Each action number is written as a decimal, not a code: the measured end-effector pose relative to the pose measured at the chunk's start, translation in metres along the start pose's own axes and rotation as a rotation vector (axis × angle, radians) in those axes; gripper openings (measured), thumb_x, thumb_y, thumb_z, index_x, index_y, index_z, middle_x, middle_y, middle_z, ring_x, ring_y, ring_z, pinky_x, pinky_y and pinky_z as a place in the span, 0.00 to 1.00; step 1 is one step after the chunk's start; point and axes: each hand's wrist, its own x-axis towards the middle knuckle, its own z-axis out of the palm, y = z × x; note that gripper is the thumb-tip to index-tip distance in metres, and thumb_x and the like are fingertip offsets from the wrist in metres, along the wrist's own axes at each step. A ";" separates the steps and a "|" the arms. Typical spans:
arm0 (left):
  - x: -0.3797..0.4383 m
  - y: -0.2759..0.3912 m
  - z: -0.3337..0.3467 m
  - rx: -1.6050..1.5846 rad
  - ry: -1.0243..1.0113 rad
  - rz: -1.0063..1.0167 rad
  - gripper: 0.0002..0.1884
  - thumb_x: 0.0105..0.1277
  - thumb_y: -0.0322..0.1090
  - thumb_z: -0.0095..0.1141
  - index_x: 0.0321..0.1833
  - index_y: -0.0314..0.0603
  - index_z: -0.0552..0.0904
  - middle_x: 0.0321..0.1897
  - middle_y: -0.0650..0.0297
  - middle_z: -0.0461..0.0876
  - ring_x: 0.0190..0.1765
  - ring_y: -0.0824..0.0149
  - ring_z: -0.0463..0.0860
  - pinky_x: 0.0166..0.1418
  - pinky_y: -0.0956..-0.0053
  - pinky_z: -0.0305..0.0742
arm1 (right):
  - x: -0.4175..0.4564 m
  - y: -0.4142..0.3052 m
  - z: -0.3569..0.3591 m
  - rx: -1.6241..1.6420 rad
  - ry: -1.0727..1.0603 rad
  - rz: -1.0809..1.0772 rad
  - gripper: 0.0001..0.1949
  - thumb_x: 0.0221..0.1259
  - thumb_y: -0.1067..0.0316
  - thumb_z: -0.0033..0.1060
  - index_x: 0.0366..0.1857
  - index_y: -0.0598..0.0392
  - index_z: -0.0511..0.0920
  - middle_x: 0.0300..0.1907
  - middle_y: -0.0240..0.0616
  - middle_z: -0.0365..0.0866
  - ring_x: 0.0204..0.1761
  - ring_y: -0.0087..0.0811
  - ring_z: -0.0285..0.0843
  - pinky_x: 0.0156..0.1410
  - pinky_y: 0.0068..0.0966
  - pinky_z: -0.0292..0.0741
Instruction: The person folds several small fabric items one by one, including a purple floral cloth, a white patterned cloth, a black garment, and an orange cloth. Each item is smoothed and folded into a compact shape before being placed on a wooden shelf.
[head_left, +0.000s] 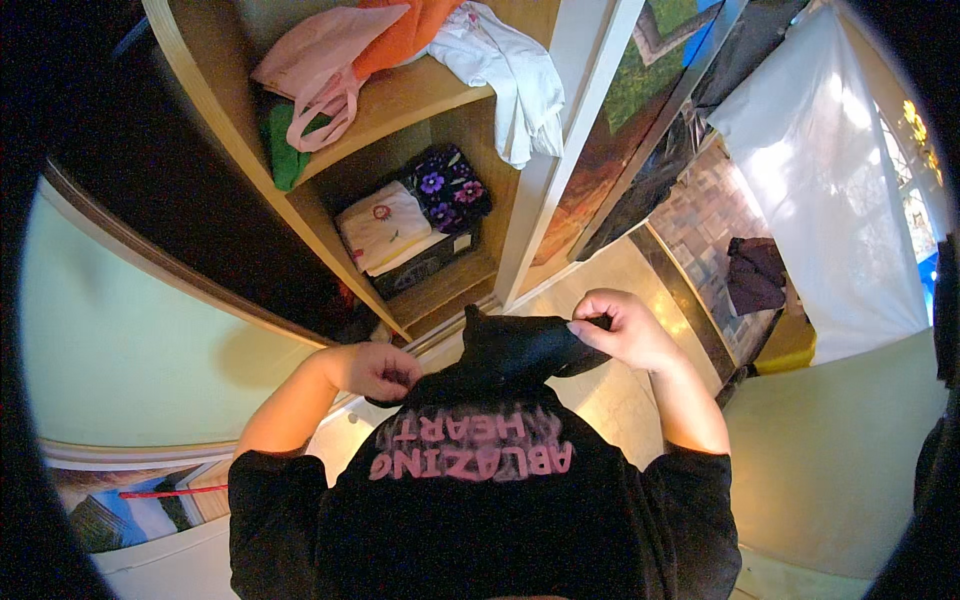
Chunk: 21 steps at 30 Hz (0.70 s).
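Observation:
A piece of black cloth (517, 349), likely a garment, spans the space before my chest between both hands. My right hand (622, 330) pinches its upper right edge between thumb and fingers. On the other side my left hand (382, 373) has its fingers curled at the cloth's lower left end, slightly blurred. The cloth looks bunched or folded, and its lower part merges with the black printed shirt (480, 510) that I wear. Beyond the cloth stands an open wooden cabinet with shelves (420, 97).
A pink bag (322, 56), orange cloth (405, 30), green cloth (285, 146) and white garment (510, 75) lie on the upper shelf. Folded cream cloth (390, 225) and floral cloth (450, 187) sit below. A white curtain (817, 172) and dark cloth (756, 275) are at right.

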 end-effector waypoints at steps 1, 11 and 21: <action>0.001 -0.007 0.000 0.088 0.099 0.010 0.05 0.68 0.26 0.58 0.44 0.38 0.79 0.32 0.72 0.78 0.37 0.79 0.74 0.40 0.79 0.72 | 0.001 0.000 0.000 0.024 0.002 0.026 0.09 0.63 0.64 0.70 0.31 0.56 0.80 0.28 0.29 0.79 0.32 0.21 0.74 0.39 0.23 0.73; -0.007 0.023 -0.035 -0.206 0.603 0.233 0.07 0.65 0.29 0.64 0.43 0.37 0.82 0.30 0.71 0.80 0.36 0.76 0.77 0.42 0.78 0.73 | 0.003 0.011 -0.013 0.132 0.216 -0.107 0.11 0.62 0.62 0.71 0.30 0.56 0.80 0.26 0.26 0.78 0.30 0.19 0.74 0.38 0.21 0.72; -0.011 0.061 -0.041 0.177 0.716 -0.028 0.07 0.61 0.27 0.69 0.33 0.41 0.81 0.19 0.80 0.67 0.25 0.83 0.63 0.29 0.82 0.60 | 0.004 0.011 -0.028 0.021 0.039 -0.060 0.12 0.56 0.70 0.74 0.42 0.56 0.83 0.38 0.33 0.85 0.41 0.26 0.83 0.49 0.24 0.77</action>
